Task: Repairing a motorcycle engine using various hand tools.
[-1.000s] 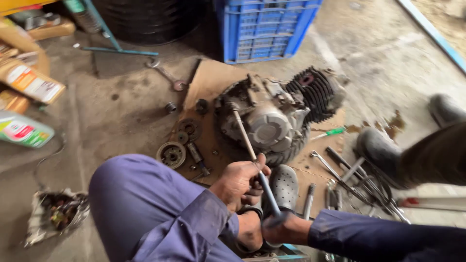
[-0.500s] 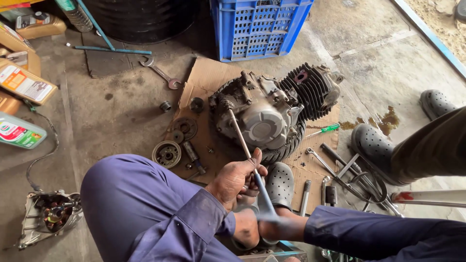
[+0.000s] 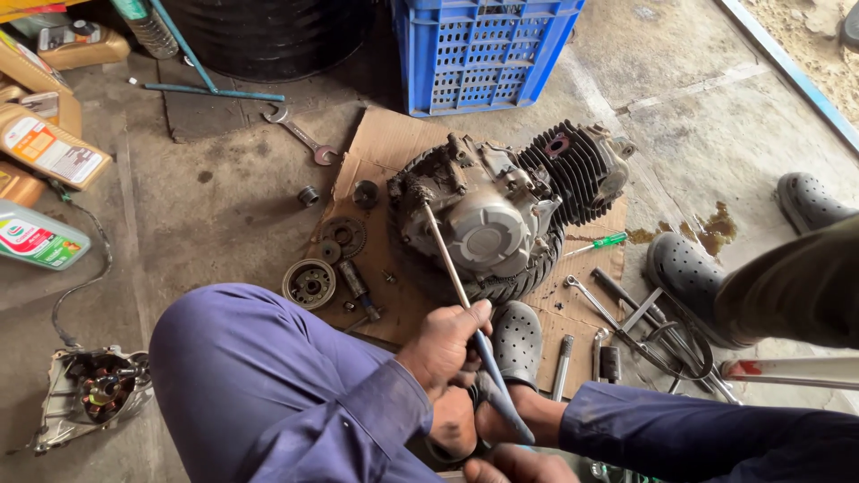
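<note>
A greasy motorcycle engine [image 3: 501, 219] lies on a tyre on flattened cardboard [image 3: 385, 148]. A long screwdriver [image 3: 447, 264] with a blue handle slants from the engine's left side down towards me. My left hand [image 3: 443, 344] is closed round its metal shaft just above the handle. My right hand [image 3: 512, 465] is at the bottom edge, at the handle's end and partly cut off. My knee in blue trousers [image 3: 259, 376] is at the lower left, and my foot in a grey clog [image 3: 519, 340] rests by the tyre.
Gears [image 3: 343, 234] and a round clutch part [image 3: 310, 283] lie left of the engine. Spanners and rods [image 3: 626, 326] lie right, beside another person's dark boots [image 3: 689, 273]. A blue crate [image 3: 483, 54], oil bottles [image 3: 49, 152], a spanner [image 3: 300, 136] and an engine cover [image 3: 94, 394] surround.
The camera has come closer and tilted down. The screwdriver stays set against the engine's left side, and both hands keep their hold on it, now lower in view.
</note>
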